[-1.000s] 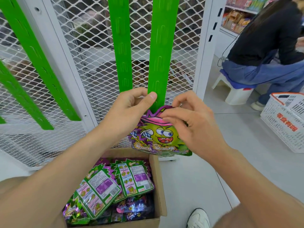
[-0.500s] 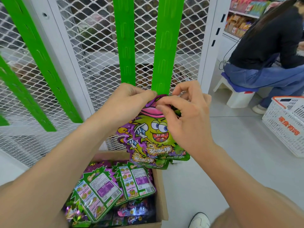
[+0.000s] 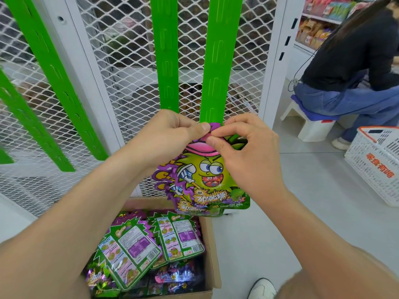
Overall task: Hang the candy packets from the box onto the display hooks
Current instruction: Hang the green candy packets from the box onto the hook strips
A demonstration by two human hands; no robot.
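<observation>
A green and purple candy packet (image 3: 203, 180) with a cartoon face hangs upright at the bottom end of a green display strip (image 3: 218, 61). My left hand (image 3: 166, 137) pinches the packet's top edge from the left. My right hand (image 3: 244, 152) pinches the same top edge from the right, thumb against forefinger. Whether the packet's top is caught on a hook of the strip is hidden by my fingers. Below stands an open cardboard box (image 3: 212, 251) with several more candy packets (image 3: 179, 236) lying in it, some back side up.
A second green strip (image 3: 165, 55) hangs left of the first on a white mesh panel (image 3: 121, 50); more green strips (image 3: 51, 83) slant at the left. A person (image 3: 354, 67) sits on a white stool at the right, beside a white basket (image 3: 375, 167). My shoe (image 3: 262, 289) is near the box.
The packet has swung from tilted to hanging upright under the strip's end. Both hands have closed in on its top edge, fingertips now nearly touching.
</observation>
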